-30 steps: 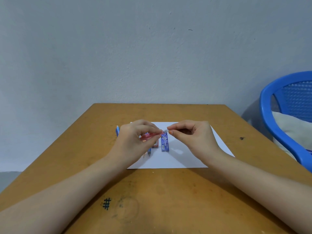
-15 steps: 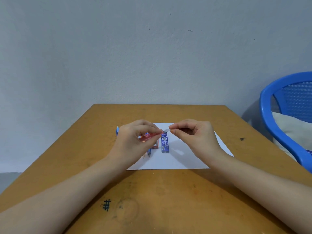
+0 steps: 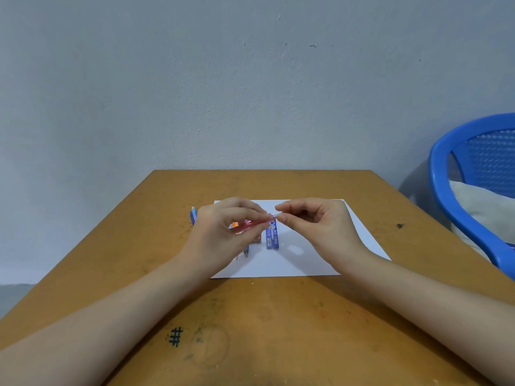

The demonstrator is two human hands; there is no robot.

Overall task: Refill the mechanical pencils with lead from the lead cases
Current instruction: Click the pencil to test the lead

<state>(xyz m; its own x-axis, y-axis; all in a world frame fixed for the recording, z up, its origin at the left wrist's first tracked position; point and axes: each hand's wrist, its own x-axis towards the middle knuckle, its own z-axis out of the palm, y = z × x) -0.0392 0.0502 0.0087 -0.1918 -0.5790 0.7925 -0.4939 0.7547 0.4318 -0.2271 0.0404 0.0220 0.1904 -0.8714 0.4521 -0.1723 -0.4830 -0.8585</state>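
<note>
Pencil, red, translucent: gripped in left hand, lifted above paper, top end angled twd right hand so the opening faces it. Right hand: thumb + forefinger pinched shut at pencil's top end, on a small pale piece, cap or lead, too small to tell. Judged step: working the top end for loading lead.
Lead case, blue, "PENCIL LEAD": flat on paper, just below the hands, within easy reach. Second case, reddish, mostly hidden behind left hand.
Blue pencil: by paper's left edge, partly hidden.
Paper: white sheet on table, likely to make thin leads easy to spot.
</note>
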